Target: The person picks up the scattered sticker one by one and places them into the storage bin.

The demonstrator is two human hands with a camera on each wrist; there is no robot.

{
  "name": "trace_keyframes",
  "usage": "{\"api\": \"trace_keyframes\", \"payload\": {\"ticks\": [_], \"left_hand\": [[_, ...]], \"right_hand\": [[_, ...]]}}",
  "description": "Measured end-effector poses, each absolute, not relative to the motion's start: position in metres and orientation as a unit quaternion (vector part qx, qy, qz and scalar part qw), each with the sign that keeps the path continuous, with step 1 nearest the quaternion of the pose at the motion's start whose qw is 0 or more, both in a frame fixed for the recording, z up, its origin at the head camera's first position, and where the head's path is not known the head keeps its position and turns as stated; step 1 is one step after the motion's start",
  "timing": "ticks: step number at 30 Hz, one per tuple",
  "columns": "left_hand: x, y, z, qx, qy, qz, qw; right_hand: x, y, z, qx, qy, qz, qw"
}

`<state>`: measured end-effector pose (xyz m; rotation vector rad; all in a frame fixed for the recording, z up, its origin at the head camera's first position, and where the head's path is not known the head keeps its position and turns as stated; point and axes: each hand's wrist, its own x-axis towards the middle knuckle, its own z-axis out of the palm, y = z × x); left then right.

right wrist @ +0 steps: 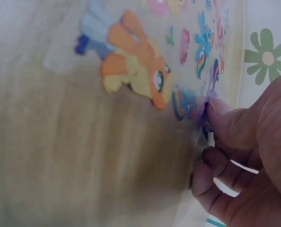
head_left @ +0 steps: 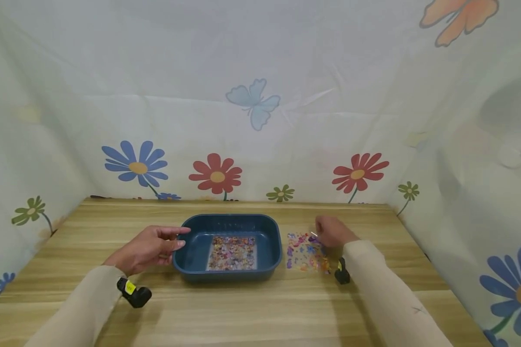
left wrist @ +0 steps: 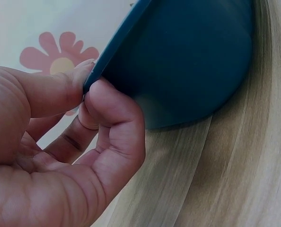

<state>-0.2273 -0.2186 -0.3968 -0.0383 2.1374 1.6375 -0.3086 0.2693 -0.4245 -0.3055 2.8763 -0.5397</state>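
Note:
My left hand (head_left: 149,248) is at the left end of a dark blue plastic basin (head_left: 227,277). Its thumb and bent index finger pinch the basin rim (left wrist: 114,45). On the wooden table, right of the basin, lies a clear sticker sheet (head_left: 301,262) with colorful cartoon pony stickers (right wrist: 136,66). My right hand (head_left: 334,231) is over the sheet's far right part. In the right wrist view, its thumb and index finger pinch the sheet at a purple sticker (right wrist: 213,87). The index fingertip is partly hidden.
Inside the basin lies a flat rectangular sheet (head_left: 233,253) densely covered in small multicolored pictures. The wooden table (head_left: 226,313) meets a white cloth backdrop (head_left: 178,120) printed with flowers and butterflies at the back and sides.

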Motion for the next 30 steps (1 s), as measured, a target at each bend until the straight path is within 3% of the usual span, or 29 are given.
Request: {"api": "trace_keyframes", "payload": {"ticks": [13,30], "left_hand": [[-0.228,-0.220,-0.396,-0.014,0.774,0.592,0.224],[-0.228,-0.219,-0.396,-0.018,0.774,0.592,0.223]], "right_hand": [[-0.300,0.278,-0.437,-0.130,0.967,-0.219,0.008],[-0.298,0.296,-0.442,-0.123,0.937,-0.326,-0.021]]}}
